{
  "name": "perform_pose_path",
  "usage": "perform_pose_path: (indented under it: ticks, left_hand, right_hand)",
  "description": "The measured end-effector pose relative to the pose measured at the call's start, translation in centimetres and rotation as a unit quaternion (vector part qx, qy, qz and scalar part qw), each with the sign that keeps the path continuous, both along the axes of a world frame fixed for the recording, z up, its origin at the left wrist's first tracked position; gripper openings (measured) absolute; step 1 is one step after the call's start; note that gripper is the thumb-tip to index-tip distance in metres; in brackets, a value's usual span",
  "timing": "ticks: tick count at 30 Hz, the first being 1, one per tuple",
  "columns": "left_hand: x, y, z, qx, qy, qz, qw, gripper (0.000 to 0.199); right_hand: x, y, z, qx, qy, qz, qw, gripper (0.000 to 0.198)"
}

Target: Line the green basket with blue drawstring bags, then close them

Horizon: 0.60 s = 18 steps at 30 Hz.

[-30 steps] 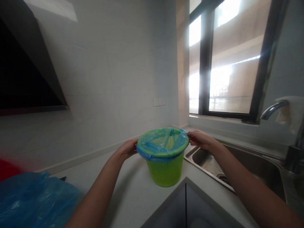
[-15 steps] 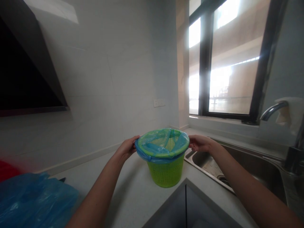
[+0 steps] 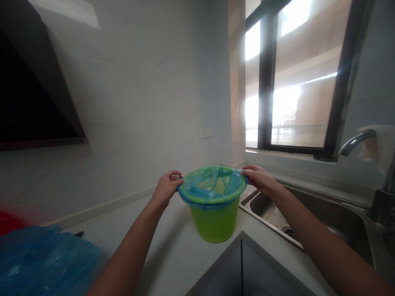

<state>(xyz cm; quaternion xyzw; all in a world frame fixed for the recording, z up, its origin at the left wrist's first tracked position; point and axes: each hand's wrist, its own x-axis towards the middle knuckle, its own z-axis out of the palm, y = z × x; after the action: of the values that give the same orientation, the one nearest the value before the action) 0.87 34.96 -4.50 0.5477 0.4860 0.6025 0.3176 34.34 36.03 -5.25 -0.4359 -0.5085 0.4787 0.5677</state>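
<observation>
A green perforated plastic basket [image 3: 216, 225] stands upright on the pale countertop. A thin blue plastic bag [image 3: 202, 192] lines it, its edge folded over the rim and hanging outside all round. My left hand [image 3: 168, 185] pinches the bag's edge at the left side of the rim, fingers closed. On the opposite side my right hand [image 3: 257, 177] also grips the bag's edge at the rim, thumb and fingers closed over it. The undersides of the fingers are partly hidden.
A crumpled blue plastic bag [image 3: 43, 259] lies at the lower left, beside a red thing [image 3: 10, 220]. To the right is a steel sink [image 3: 327, 213] with a faucet [image 3: 354, 142]. A dark grey panel [image 3: 243, 271] lies in front of the basket. A range hood [image 3: 37, 94] hangs upper left.
Both hands have shifted from under the rim's sides to its top edge. The folded bag edge sits a little higher on the left. The basket has stayed in place.
</observation>
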Motion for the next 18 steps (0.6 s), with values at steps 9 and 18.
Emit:
perform_pose_path:
  ticks: [9, 18]
  left_hand:
    - [1.4, -2.7, 1.5, 0.007, 0.147, 0.034, 0.989, 0.024]
    - [1.6, -6.4, 3.4, -0.039, 0.256, 0.019, 0.966, 0.008]
  right_hand:
    - [-0.5, -0.9, 0.3, 0.183, -0.208, -0.105, 0.955, 0.041]
    - [-1.1, -0.1, -0.1, 0.113, -0.074, -0.008, 0.991, 0.051]
